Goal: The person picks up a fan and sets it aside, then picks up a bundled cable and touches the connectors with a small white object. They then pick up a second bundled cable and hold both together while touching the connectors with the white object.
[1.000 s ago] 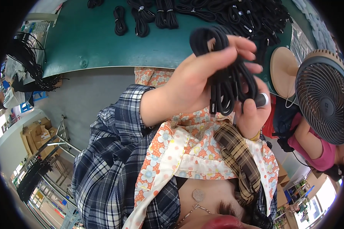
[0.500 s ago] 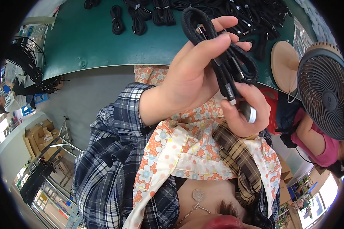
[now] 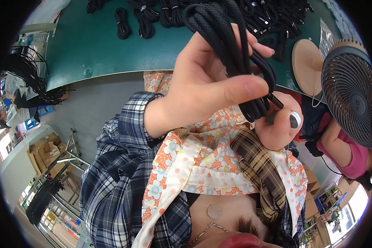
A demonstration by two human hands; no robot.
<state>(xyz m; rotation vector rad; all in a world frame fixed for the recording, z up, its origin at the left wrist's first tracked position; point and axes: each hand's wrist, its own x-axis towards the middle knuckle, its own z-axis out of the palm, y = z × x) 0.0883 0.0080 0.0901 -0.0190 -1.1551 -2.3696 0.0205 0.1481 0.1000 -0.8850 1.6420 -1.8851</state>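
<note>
A coiled black braided cable (image 3: 225,45) hangs in loops across my left hand (image 3: 202,78). The thumb of that hand lies over the front of the strands, and its fingers curl behind them. Just below the lower loops is my right hand (image 3: 277,130), its fingers closed on a small dark cylinder with a white end (image 3: 294,119); what exactly it is I cannot make out. A thin dark cable end (image 3: 275,101) points down toward the right hand. Part of the right hand is hidden behind the cable.
Several coiled black cables (image 3: 122,24) lie on the green table (image 3: 107,53), with a larger heap (image 3: 264,16) at the back right. A dark desk fan (image 3: 351,99) on a beige base (image 3: 306,68) stands at the right. Another person's arm (image 3: 339,144) is beyond it.
The cable coil has turned in my left hand, so its connectors no longer show. My left thumb has moved down across the strands. The right hand has shifted slightly right.
</note>
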